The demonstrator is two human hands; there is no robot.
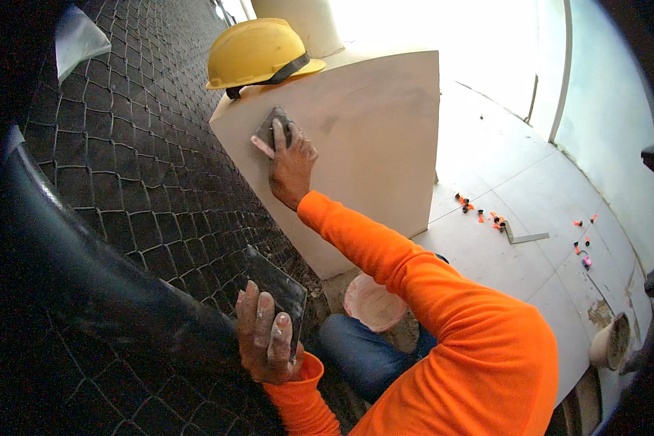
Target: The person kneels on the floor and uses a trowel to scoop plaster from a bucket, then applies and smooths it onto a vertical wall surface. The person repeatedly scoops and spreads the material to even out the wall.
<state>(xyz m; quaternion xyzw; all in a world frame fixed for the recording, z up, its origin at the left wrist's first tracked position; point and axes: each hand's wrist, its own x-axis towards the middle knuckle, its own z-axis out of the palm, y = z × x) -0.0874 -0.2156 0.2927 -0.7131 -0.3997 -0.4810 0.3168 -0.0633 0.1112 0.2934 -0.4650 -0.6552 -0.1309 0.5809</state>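
My right hand (291,163) reaches up to the pale upright slab (374,138), its fingers spread over a small dark flat pad (275,125) pressed to the slab's surface near the upper left edge. Lower down, my left hand (267,341) is raised beside the wire mesh with its fingers curled round the lower part of a dark rectangular plate (277,283). The plate's exact kind does not show. Smudges of grey and light brown mark the slab's upper face. White residue covers my fingertips. Below the slab is a round tub (374,301) of pinkish-white paste.
A yellow hard hat (258,54) rests on the slab's top. Wire mesh (152,152) and a thick black pipe (109,254) line the left. On the tiled floor at right lie several orange-and-black clips (498,220), an L-shaped metal square (527,236) and a bucket (610,341).
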